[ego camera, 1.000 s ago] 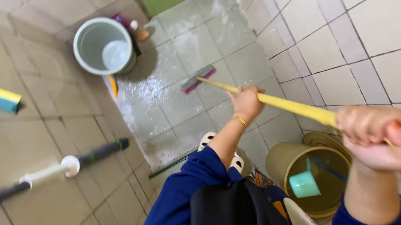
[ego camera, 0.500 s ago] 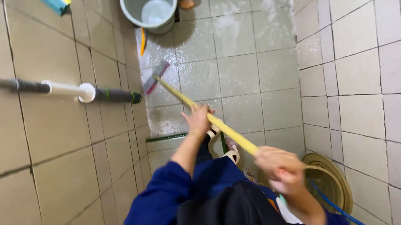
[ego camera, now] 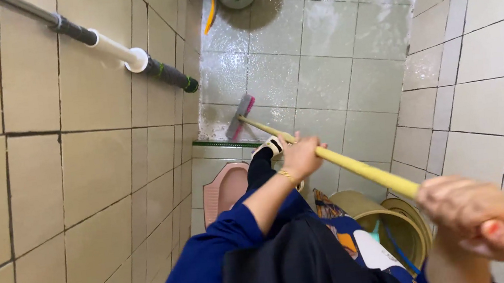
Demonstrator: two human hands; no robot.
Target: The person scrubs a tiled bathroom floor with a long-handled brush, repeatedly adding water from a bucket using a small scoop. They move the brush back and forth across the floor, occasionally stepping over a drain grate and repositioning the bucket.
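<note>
Two hands (ego camera: pixel 300 155) on smooth yellow broomstick (ego camera: pixel 355 168)

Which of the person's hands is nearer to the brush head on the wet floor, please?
Left. The left hand grips the yellow handle partway down, closer to the brush head; the right hand holds the handle's upper end, farthest from it.

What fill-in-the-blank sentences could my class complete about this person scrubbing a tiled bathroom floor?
1. Both hands, the left hand and the right hand, grip a long ____ handle.
2. The brush head rests on the wet, soapy ____.
3. At the top edge of the head view stands a pale ____ holding water.
4. The person's sleeve is ____ in colour.

Missing words: yellow; floor; bucket; blue
</note>
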